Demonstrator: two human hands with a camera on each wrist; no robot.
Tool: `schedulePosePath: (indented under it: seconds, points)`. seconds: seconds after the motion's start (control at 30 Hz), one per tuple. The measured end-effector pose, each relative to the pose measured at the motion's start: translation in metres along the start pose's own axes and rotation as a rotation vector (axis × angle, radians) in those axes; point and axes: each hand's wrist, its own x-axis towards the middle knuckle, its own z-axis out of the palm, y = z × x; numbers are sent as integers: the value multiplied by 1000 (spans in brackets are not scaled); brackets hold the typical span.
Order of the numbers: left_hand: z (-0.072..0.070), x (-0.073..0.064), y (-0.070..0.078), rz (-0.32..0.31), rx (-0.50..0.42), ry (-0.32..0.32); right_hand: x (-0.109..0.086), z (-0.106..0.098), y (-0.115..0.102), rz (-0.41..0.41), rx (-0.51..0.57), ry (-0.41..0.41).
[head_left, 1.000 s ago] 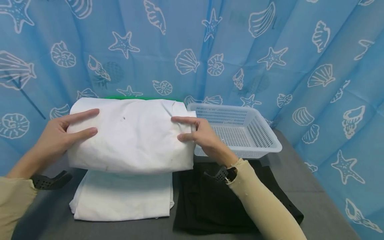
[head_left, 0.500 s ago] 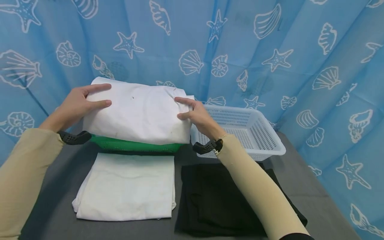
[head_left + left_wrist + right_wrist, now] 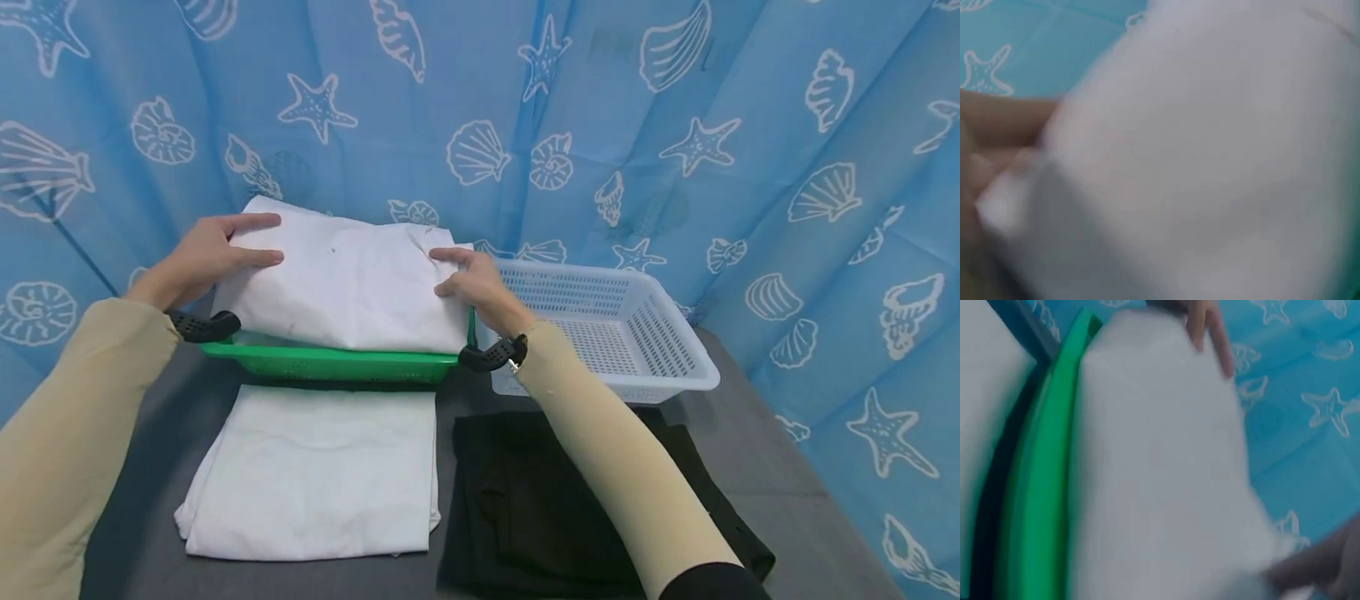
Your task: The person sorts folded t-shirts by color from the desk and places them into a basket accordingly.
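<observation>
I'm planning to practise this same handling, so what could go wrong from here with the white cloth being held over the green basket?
The held cloth lies toward the right of the green basket, so its right edge might catch on that side's rim. The left hand and right hand grip it only near its two ends, so the middle could sag or the fold loosen.

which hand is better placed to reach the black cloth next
Right, most likely: the right hand holds the end of the upper cloth nearer the black cloth, and its sleeve crosses over that cloth in the head view. The left hand holds the farther end.
</observation>
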Motion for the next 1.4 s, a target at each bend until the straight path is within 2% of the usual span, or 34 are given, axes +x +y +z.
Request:
schedulePosePath:
  seconds: [0.13,0.2,0.27,0.33,0.47,0.53,0.57,0.63,0.7,0.8,0.87,0.93,1.0,1.17,1.4]
  points:
    - [7,-2,-1,-93,147,-104,-12,2,-2,76,-207,74]
    - [15,-9,-1,-102,175,-85,-24,3,-4,50,-292,76]
    - [25,-23,1,-94,169,-6,-40,3,-5,-10,-331,72]
    - [38,-42,7,-82,133,92,-59,4,-6,-59,-332,80]
    - [72,-89,18,-40,84,280,-101,4,0,-112,-246,96]
    - [88,-112,19,-11,55,338,-120,4,6,-118,-199,93]
    - [95,-122,18,6,52,346,-128,3,10,-125,-177,81]
    - [105,-138,13,36,58,348,-139,4,18,-135,-145,46]
    - [114,-147,7,24,92,318,-146,4,25,-122,-112,3]
    - [123,-154,-3,-38,168,220,-150,4,35,-85,-75,-72]
    - [128,-157,-9,-104,209,148,-153,7,42,-44,-88,-120]
    - [133,-158,-15,-142,228,96,-155,10,49,8,-96,-172]
    - [136,-159,-23,-158,235,90,-157,15,55,57,-93,-214]
    - [135,-161,-48,-170,227,153,-156,29,70,140,-35,-242]
    - [124,-168,-79,-329,28,106,-154,43,80,158,-15,-207]
